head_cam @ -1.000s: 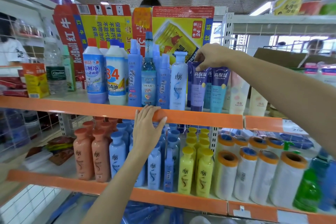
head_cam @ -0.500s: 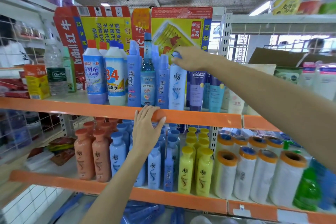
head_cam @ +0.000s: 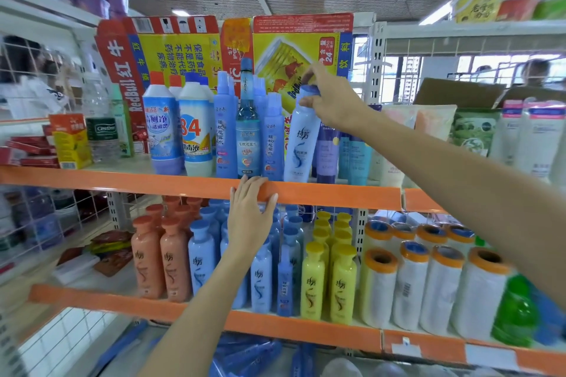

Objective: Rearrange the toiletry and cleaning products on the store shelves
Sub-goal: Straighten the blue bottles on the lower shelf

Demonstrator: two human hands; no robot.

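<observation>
The right hand (head_cam: 333, 98), having left the purple tubes, now grips the tilted pale-blue plastic shampoo bottle (head_cam: 301, 144) above the orange shelf edge (head_cam: 337, 196), where the flat left hand (head_cam: 249, 211) rests, starting its move.

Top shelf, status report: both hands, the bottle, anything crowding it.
Right hand grips pale blue bottle at its cap, bottle tilted. Left hand rests on orange shelf edge. Purple tube close beside.

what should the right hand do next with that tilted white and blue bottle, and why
Probably lift it clear: the right hand grips the cap of the white and blue bottle, which leans left, and matching bottles stand on the shelf below.
</observation>
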